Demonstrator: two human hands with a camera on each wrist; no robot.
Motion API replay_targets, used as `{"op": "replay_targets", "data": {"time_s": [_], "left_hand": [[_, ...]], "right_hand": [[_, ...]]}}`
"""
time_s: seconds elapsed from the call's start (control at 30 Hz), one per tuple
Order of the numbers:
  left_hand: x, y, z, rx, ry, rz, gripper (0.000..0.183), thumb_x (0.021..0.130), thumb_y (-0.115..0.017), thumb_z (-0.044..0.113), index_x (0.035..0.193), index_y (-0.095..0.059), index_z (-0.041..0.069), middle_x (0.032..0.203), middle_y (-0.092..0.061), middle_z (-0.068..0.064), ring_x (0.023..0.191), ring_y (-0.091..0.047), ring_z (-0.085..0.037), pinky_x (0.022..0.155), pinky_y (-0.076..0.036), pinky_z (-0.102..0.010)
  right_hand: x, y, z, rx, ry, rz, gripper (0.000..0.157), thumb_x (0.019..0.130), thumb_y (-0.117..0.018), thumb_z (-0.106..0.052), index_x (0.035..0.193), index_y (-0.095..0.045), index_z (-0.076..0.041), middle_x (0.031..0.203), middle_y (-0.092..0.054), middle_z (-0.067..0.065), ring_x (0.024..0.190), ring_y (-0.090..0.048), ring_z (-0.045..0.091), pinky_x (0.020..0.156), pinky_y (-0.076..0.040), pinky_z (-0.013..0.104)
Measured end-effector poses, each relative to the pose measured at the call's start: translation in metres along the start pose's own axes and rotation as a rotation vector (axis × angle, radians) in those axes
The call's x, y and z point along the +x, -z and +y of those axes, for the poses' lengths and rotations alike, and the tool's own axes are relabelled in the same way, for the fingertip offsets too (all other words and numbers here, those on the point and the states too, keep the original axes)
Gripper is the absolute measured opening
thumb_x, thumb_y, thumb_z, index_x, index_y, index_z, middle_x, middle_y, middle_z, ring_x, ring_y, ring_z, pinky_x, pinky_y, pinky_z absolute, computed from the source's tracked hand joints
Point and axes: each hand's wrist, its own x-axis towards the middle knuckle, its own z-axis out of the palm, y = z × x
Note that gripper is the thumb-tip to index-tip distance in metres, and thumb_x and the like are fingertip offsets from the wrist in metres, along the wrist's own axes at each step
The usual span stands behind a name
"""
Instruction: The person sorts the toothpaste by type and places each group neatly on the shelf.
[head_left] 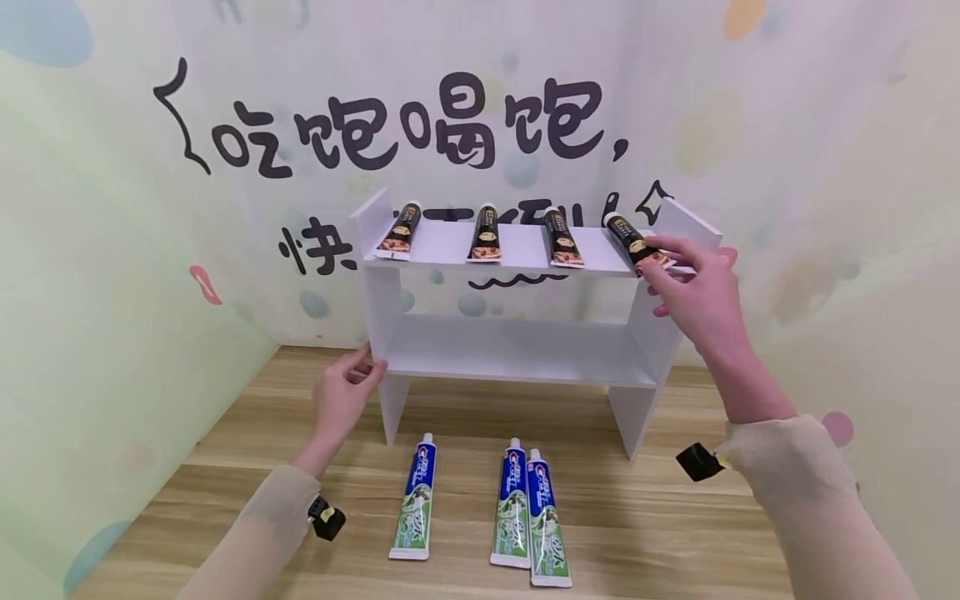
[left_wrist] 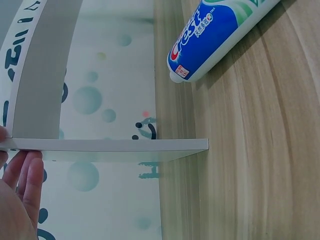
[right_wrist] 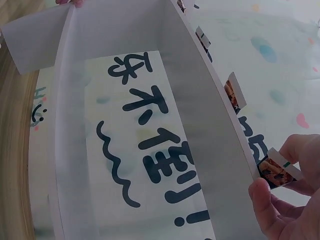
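Note:
My right hand point(head_left: 697, 287) pinches the lower end of a black toothpaste tube point(head_left: 628, 237) at the right end of the top board of a white two-tier shelf point(head_left: 517, 346). In the right wrist view, the thumb and fingers sit on either side of that tube's crimped end point(right_wrist: 277, 172). Two more black tubes point(head_left: 562, 237) point(head_left: 486, 233) and a third point(head_left: 401, 229) lie along the same board, caps toward the wall. With thumb and fingers on opposite faces, my left hand point(head_left: 343, 398) holds the shelf's left side panel point(left_wrist: 115, 145) near the lower board.
On the wooden table point(head_left: 247, 467), three blue-and-green Crest toothpaste tubes lie before the shelf: one at left point(head_left: 414, 500), two point(head_left: 512, 508) point(head_left: 547, 521) touching side by side. A printed curtain point(head_left: 480, 50) hangs close behind the shelf.

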Motion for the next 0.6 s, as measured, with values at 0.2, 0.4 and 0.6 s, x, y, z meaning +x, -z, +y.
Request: {"op": "replay_targets", "data": {"time_s": [0.2, 0.4, 0.6], "left_hand": [[0.0003, -0.0010, -0.0006, -0.004, 0.006, -0.002, 0.042, 0.089, -0.074, 0.023, 0.128, -0.066, 0.008, 0.089, -0.075, -0.017, 0.072, -0.072, -0.028, 0.058, -0.048, -0.012], [0.0000, 0.0002, 0.0002, 0.000, 0.011, -0.003, 0.041, 0.089, -0.075, 0.023, 0.127, -0.067, 0.009, 0.088, -0.074, -0.016, 0.066, -0.068, -0.011, 0.057, -0.048, -0.013], [-0.0002, 0.0005, 0.0009, 0.015, 0.018, -0.008, 0.042, 0.089, -0.075, 0.024, 0.128, -0.066, 0.010, 0.088, -0.075, -0.016, 0.066, -0.068, -0.009, 0.057, -0.048, -0.013]], "right_hand": [[-0.0024, -0.0003, 0.0006, 0.006, 0.023, 0.012, 0.050, 0.092, -0.068, -0.038, 0.136, -0.060, -0.015, 0.126, -0.063, 0.019, 0.067, -0.061, -0.013, 0.052, -0.056, 0.022], [-0.0056, -0.0033, 0.0018, -0.057, 0.037, 0.021, 0.069, 0.082, -0.077, -0.049, 0.139, -0.056, -0.018, 0.128, -0.064, 0.015, 0.068, -0.060, -0.013, 0.052, -0.055, 0.020], [-0.0085, -0.0052, 0.0054, -0.066, 0.054, 0.084, 0.066, 0.082, -0.079, -0.041, 0.139, -0.058, -0.016, 0.121, -0.067, 0.015, 0.057, -0.059, -0.009, 0.050, -0.053, 0.019]]}}
